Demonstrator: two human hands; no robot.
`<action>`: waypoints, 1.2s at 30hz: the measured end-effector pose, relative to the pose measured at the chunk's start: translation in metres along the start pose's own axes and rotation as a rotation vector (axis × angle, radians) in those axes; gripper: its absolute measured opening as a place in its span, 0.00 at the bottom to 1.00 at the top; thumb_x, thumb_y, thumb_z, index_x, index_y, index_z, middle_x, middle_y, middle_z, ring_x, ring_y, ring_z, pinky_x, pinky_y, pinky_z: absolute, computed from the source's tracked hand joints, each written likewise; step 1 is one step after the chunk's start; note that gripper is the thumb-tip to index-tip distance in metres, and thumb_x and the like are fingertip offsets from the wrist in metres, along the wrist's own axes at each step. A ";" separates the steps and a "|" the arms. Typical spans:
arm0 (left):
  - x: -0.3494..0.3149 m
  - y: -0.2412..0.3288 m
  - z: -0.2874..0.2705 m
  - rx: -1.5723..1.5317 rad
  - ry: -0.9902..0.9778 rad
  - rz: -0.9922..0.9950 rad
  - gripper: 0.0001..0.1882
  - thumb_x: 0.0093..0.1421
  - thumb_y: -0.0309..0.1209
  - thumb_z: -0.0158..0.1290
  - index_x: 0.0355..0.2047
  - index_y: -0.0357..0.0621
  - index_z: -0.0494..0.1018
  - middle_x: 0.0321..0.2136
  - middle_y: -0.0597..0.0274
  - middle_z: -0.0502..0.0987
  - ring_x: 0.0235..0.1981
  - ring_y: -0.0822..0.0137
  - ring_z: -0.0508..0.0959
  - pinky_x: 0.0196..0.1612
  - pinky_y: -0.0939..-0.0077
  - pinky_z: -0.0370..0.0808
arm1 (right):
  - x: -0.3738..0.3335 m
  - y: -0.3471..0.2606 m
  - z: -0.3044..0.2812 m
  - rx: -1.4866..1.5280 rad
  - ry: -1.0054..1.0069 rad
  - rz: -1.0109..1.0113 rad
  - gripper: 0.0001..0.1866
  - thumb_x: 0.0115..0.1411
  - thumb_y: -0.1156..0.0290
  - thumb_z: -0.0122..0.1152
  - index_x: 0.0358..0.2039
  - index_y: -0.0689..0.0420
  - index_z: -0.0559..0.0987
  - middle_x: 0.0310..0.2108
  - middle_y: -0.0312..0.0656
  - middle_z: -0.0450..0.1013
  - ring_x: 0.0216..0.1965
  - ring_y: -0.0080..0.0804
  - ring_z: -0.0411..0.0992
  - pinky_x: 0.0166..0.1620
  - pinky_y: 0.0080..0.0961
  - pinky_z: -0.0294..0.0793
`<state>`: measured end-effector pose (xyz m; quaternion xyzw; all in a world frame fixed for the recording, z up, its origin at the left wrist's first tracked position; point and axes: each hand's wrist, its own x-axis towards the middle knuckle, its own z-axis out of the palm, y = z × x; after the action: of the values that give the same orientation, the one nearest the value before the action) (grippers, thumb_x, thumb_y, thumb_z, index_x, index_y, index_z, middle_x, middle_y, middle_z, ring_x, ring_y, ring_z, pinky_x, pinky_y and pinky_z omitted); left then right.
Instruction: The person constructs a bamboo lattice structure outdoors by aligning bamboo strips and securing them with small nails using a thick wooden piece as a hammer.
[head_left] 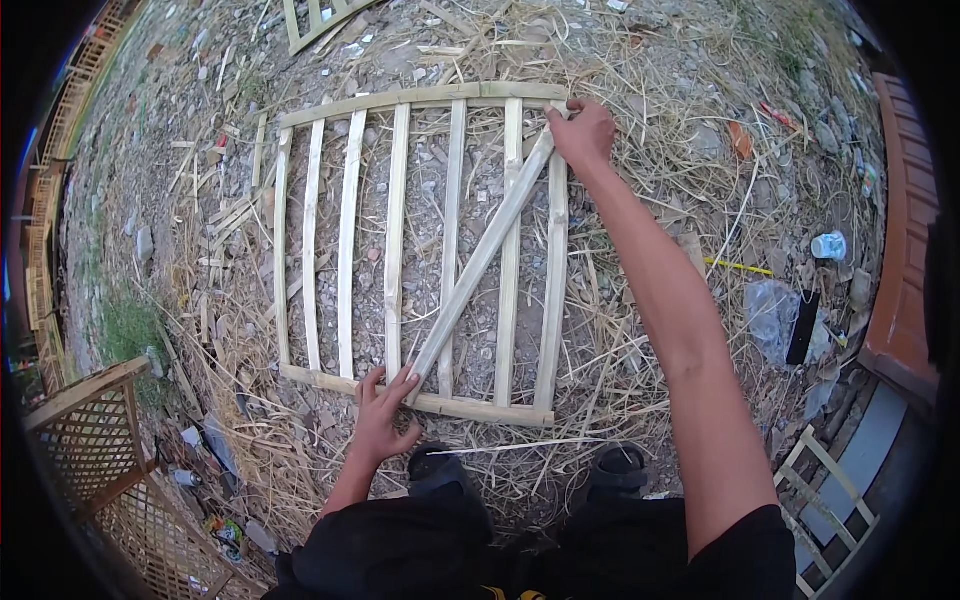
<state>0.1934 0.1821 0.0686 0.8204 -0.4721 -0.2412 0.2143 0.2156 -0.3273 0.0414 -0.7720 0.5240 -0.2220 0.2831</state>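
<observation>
A pale wooden slatted frame (398, 225) lies flat on the ground before me, with several upright slats between a top and a bottom rail. A loose-looking diagonal slat (482, 260) lies across its right half. My right hand (586, 138) grips the slat's upper end at the frame's top right corner, thumb and forefinger closed around it. By the slat's lower end, my left hand (383, 422) rests its fingertips on the bottom rail (480, 409), fingers spread and thumb held apart. Whether nails fix the diagonal cannot be seen.
Straw and rubble cover the ground. Lattice panels (85, 435) stand at lower left; another slatted frame (325, 25) lies at the far edge. To the right are a yellow strip (738, 267), a white cup (828, 246), a plastic bag (770, 310) and a brown panel (900, 230).
</observation>
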 end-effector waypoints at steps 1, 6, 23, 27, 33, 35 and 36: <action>0.000 0.000 0.000 -0.001 -0.003 0.001 0.41 0.43 0.35 0.60 0.63 0.53 0.70 0.66 0.59 0.70 0.64 0.41 0.61 0.68 0.47 0.55 | 0.001 0.002 0.001 0.051 -0.030 0.069 0.28 0.50 0.52 0.76 0.44 0.61 0.83 0.39 0.52 0.82 0.43 0.47 0.81 0.51 0.37 0.78; -0.001 0.000 0.002 -0.002 0.015 -0.002 0.40 0.42 0.33 0.60 0.61 0.48 0.71 0.63 0.51 0.72 0.64 0.39 0.61 0.68 0.46 0.54 | 0.013 0.005 -0.005 0.136 -0.127 0.201 0.33 0.48 0.49 0.79 0.47 0.59 0.84 0.39 0.45 0.83 0.38 0.36 0.81 0.48 0.33 0.79; -0.001 -0.004 0.003 -0.130 0.058 -0.040 0.34 0.47 0.31 0.55 0.60 0.50 0.75 0.62 0.58 0.74 0.64 0.44 0.62 0.69 0.51 0.52 | 0.042 0.021 -0.002 0.320 -0.360 0.329 0.26 0.46 0.54 0.82 0.36 0.64 0.86 0.35 0.44 0.83 0.35 0.32 0.81 0.41 0.27 0.78; 0.003 0.004 0.009 -0.311 0.315 -0.124 0.28 0.57 0.29 0.46 0.58 0.41 0.75 0.60 0.56 0.76 0.63 0.51 0.67 0.68 0.56 0.53 | 0.065 0.019 0.012 0.162 -0.291 0.425 0.12 0.53 0.67 0.75 0.30 0.64 0.83 0.24 0.46 0.80 0.24 0.38 0.78 0.28 0.34 0.76; 0.007 -0.003 0.019 -0.479 0.561 -0.352 0.23 0.63 0.26 0.43 0.57 0.40 0.74 0.55 0.56 0.78 0.59 0.56 0.71 0.66 0.62 0.58 | 0.080 0.026 0.006 -0.054 -0.340 0.300 0.12 0.53 0.63 0.75 0.26 0.59 0.85 0.22 0.37 0.77 0.21 0.29 0.70 0.26 0.33 0.71; 0.003 0.002 0.013 -0.297 0.517 -0.251 0.20 0.62 0.23 0.46 0.54 0.42 0.76 0.55 0.55 0.78 0.58 0.58 0.71 0.65 0.62 0.58 | 0.076 0.031 0.001 -0.026 -0.358 0.319 0.11 0.53 0.63 0.75 0.26 0.58 0.85 0.22 0.38 0.76 0.21 0.28 0.69 0.26 0.33 0.68; -0.004 0.002 0.008 -0.204 0.454 -0.254 0.18 0.62 0.26 0.52 0.53 0.45 0.76 0.53 0.56 0.78 0.58 0.57 0.71 0.64 0.60 0.58 | 0.069 0.027 -0.003 0.010 -0.374 0.335 0.11 0.53 0.64 0.75 0.25 0.57 0.85 0.21 0.38 0.76 0.20 0.28 0.67 0.25 0.32 0.66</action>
<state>0.1853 0.1837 0.0643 0.8803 -0.2783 -0.1224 0.3643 0.2195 -0.4003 0.0292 -0.7007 0.5820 -0.0280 0.4118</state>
